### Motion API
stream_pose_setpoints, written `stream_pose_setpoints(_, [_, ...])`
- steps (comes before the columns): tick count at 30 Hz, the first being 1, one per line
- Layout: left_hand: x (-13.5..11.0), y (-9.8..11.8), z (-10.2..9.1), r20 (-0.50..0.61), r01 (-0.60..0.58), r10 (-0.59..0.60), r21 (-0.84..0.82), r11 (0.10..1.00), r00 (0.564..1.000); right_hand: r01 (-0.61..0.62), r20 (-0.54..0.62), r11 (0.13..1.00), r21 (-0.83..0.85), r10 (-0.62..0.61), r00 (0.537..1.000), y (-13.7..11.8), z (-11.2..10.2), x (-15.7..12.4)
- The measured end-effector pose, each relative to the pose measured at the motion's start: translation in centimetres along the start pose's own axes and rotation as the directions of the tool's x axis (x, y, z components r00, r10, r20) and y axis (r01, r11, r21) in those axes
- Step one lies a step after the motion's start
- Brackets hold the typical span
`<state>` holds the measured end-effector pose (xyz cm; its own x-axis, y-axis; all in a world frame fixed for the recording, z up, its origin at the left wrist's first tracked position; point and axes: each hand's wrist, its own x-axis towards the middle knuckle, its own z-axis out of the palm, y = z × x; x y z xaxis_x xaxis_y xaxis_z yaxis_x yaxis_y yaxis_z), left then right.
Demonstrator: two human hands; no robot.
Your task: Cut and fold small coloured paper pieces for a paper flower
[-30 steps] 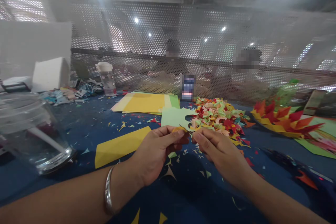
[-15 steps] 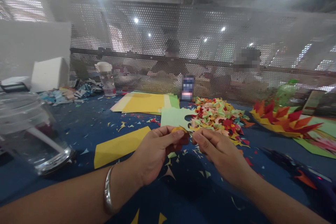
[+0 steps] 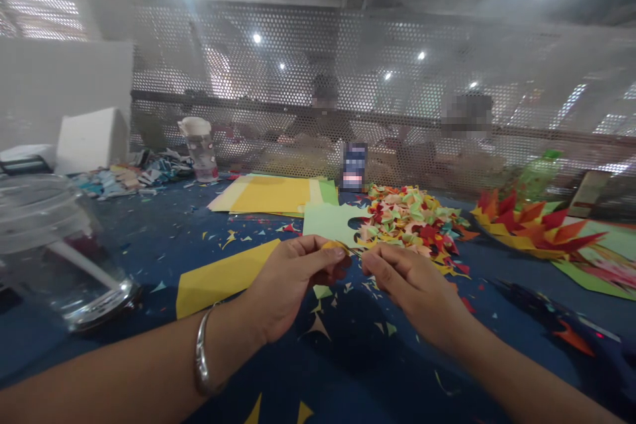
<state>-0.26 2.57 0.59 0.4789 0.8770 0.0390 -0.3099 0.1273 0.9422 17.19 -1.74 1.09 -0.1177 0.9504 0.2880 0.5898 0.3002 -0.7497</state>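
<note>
My left hand [image 3: 303, 275], with a silver bangle at the wrist, pinches a small yellow paper piece [image 3: 334, 245] between thumb and fingers. Close by on the right, my right hand [image 3: 397, 271] is closed in a pinch on something thin that reaches toward the yellow piece; its kind is too small and blurred to tell. Just behind both hands lies a pale green paper sheet [image 3: 325, 218] with rounded bites cut from its edge. A yellow paper strip [image 3: 223, 278] rests left of my left hand. Beyond my right hand spreads a heap of small coloured paper pieces [image 3: 407, 215].
Paper scraps litter the dark blue table [image 3: 377, 371]. Left stands a clear plastic jug [image 3: 64, 252], with a lidded bottle [image 3: 199, 149] behind. Stacked coloured sheets [image 3: 273, 193] and a phone [image 3: 354, 165] are at the back. Right are a pointed paper flower [image 3: 536, 225] and a dark tool [image 3: 561, 311].
My hands stay almost in place, shifted very slightly left along with the whole view. Both grips look unchanged.
</note>
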Motion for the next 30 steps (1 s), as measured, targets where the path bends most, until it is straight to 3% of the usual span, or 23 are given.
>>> stream_pose_setpoints(11, [0.15,0.71,-0.12,-0.044,0.025,-0.016,0.22,0.975,0.999,0.045,0.014,0.998,-0.047,-0.045,0.999,0.04,-0.15,0.03])
stream_pose_setpoints(30, [0.27,0.6,-0.21,-0.015,0.027,-0.023,0.286,0.958,1.0,0.047,-0.009,0.997,-0.057,-0.048,0.999,0.57,-0.06,0.06])
